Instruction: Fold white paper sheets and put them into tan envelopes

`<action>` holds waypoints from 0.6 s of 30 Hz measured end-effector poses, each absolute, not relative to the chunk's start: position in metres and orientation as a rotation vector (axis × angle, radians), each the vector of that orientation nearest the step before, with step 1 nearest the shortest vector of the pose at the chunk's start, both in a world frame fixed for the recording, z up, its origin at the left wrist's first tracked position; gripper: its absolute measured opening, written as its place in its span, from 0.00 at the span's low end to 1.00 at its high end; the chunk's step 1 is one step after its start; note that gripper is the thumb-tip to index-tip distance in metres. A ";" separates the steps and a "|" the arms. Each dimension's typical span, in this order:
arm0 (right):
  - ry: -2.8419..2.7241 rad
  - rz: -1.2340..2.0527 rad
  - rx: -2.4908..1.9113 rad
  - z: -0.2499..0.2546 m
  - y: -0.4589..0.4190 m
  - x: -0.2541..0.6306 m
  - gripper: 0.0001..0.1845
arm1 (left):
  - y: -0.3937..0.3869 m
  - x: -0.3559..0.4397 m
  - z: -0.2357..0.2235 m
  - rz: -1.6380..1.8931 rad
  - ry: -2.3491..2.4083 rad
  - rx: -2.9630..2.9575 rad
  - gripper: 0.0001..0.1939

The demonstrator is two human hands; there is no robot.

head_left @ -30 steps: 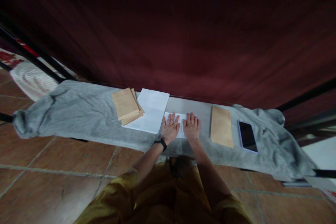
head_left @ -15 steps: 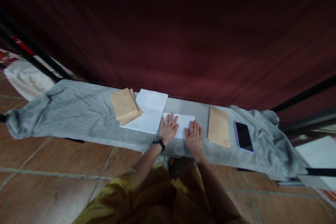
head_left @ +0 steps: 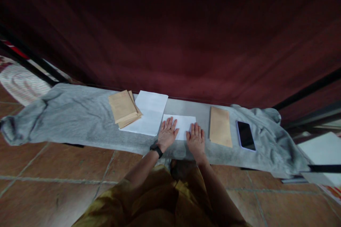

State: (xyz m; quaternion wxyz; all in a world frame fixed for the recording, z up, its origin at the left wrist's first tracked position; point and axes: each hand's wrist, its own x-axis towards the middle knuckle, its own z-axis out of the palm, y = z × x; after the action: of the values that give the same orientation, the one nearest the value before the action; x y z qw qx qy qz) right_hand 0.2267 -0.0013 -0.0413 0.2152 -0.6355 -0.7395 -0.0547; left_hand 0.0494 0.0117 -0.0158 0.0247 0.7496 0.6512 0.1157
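Note:
Both of my hands lie flat, fingers stretched out, on a folded white sheet of paper (head_left: 183,125) in the middle of a long bench. My left hand (head_left: 167,133), with a black band on its wrist, covers the sheet's left edge. My right hand (head_left: 196,139) rests on its near right corner. Neither hand grips anything. A larger white sheet (head_left: 150,110) lies just left of the folded one, with a stack of brown envelopes (head_left: 123,107) overlapping its left side.
A single brown envelope (head_left: 220,130) and a dark-screened phone (head_left: 245,135) lie to the right. Grey cloth (head_left: 74,117) covers the bench. A dark red curtain (head_left: 170,35) hangs behind. Tiled floor (head_left: 53,177) lies below, and a white board (head_left: 319,150) sits at far right.
My hands have slid apart and back toward me across the folded sheet, uncovering its middle and far right part. The camera view has shifted a little.

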 end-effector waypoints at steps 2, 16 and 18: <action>-2.043 -0.160 -1.749 -0.042 -0.001 0.227 0.31 | 0.005 0.048 -0.016 0.355 2.013 2.316 0.30; -2.056 -0.155 -1.772 -0.043 -0.002 0.228 0.31 | -0.019 0.055 -0.015 0.332 1.993 2.336 0.29; -2.063 -0.163 -1.772 -0.043 -0.002 0.228 0.31 | -0.018 0.056 -0.016 0.317 1.981 2.340 0.29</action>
State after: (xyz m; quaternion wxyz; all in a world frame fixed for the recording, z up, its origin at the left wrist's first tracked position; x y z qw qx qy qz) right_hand 0.2277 -0.0019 -0.0430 0.2072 -0.6363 -0.7408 -0.0585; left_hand 0.0556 -0.0175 -0.0161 0.0294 0.7588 0.6424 0.1028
